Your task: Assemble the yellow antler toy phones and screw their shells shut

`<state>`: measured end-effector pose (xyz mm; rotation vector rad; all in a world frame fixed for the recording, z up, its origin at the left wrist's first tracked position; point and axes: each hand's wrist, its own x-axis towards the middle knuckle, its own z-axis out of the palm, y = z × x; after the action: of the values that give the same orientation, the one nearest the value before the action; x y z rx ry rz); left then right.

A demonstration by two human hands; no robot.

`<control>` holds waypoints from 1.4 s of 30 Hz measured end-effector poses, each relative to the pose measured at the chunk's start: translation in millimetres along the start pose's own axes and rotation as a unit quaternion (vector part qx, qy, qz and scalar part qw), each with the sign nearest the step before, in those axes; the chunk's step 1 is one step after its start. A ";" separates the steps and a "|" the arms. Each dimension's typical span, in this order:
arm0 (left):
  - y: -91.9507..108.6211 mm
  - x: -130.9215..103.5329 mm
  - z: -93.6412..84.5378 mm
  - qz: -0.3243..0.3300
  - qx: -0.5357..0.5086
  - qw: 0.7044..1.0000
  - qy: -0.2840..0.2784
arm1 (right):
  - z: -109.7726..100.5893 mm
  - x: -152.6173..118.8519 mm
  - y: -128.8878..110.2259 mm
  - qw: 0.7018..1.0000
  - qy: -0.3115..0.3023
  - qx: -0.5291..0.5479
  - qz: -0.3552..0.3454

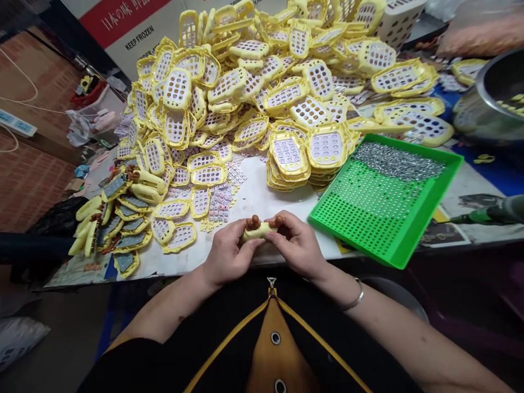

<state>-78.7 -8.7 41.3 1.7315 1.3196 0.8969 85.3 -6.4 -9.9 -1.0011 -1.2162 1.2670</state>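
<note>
- Closely pinched between both hands, the yellow piece with brown knobs sits at the near edge of the bench, in front of the person's body.
- The left hand has its grip on one end of the piece, thumb at the near side and fingers curled behind; the right hand grasps the other end in the same way.
- White surface shows just beyond the hands, running up between the small keys on the left and the stacked shells farther back.
- To the right, the green tray lies slantwise, near the right hand but apart from it; its near corner juts past the bench edge.
- Silver metal bits gather at the tray's far end; a driver points in from the right.
- Left of the hands, grey-backed shells crowd toward the front edge.
- A heap of yellow shells fills the back, against a carton.
- A metal pot stands at far right.
- Beyond the bench's left end are a brick-patterned surface and a power strip; a sack lies low at left.
</note>
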 end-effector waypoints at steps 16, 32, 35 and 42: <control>4.1 -1.5 18.1 0.165 0.181 0.968 -0.059 | -7.2 -6.6 -13.1 0.941 0.045 -0.240 -0.232; -3.9 6.5 18.6 0.097 0.227 0.966 -0.073 | -16.4 -7.0 -4.8 0.952 0.011 -0.223 -0.210; -3.5 7.2 19.3 0.092 0.239 0.964 -0.073 | -20.0 -5.9 -2.0 0.966 0.006 -0.189 -0.176; -8.1 4.0 24.9 0.122 0.310 0.940 -0.074 | -13.2 -9.4 8.0 0.980 0.003 -0.181 -0.087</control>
<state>-59.6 -7.3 23.1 2.4392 1.3948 0.4804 98.1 -13.8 -20.4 -1.1263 -1.5297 0.9226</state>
